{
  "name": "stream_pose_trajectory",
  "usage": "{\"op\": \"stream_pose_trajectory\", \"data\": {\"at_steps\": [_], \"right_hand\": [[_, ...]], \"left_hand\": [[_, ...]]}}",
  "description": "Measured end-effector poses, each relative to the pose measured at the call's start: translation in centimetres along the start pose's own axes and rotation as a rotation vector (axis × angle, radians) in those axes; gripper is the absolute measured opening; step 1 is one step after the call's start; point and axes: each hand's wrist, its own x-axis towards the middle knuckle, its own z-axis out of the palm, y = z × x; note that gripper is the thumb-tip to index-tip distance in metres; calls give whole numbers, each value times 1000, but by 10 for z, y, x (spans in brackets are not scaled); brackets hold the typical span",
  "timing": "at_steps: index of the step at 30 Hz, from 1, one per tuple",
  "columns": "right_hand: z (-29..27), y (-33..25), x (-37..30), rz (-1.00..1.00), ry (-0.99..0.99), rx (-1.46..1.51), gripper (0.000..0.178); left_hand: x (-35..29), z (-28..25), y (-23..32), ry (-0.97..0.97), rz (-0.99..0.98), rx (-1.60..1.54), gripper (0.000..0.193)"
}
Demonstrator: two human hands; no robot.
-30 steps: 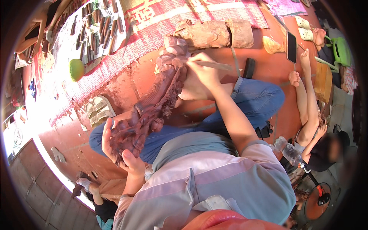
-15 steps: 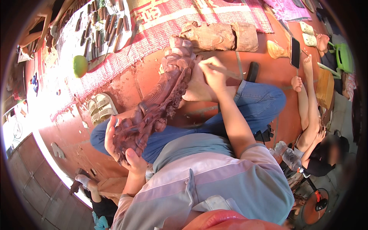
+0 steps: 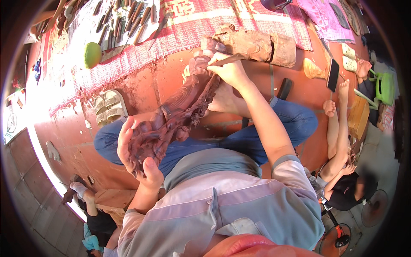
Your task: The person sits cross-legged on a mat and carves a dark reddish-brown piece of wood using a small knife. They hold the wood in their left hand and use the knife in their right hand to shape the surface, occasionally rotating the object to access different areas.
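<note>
Across the middle of the head view, a dark reddish carving [image 3: 180,113] slants above the person's crossed legs [image 3: 291,122], far end at 12 o'clock, near end at 8 o'clock. Left hand [image 3: 150,177]: closed about the near end, fingers along the outer side, thumb opposite. Right hand [image 3: 231,73]: pinching a slim brown tool [image 3: 234,58] over the far end; the tool's tip is hidden.

Change: half a second ago the right hand stood clear of the carving, on its 3 o'clock side; it is now over the far end. The left-hand grip is unchanged. Judgement: the tool appears to be back at the work surface, the left hand steadying the piece. Tip contact cannot be confirmed.

Surroundings: a rough wood block [image 3: 252,45] at 1 o'clock, near the carving's far end; handled tools [image 3: 139,35] laid out at 11 o'clock.
</note>
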Motion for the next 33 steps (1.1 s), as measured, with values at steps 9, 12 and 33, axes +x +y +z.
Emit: {"op": "stream_pose_trajectory", "data": {"at_steps": [9, 12, 33], "right_hand": [[6, -1, 3, -61, -20, -98, 11], [-2, 6, 8, -35, 63, 26, 12], [9, -9, 0, 62, 50, -6, 8]], "left_hand": [[1, -1, -2, -29, 21, -60, 67], [2, -2, 0, -47, 17, -68, 67], [0, -5, -6, -39, 50, -40, 66]]}}
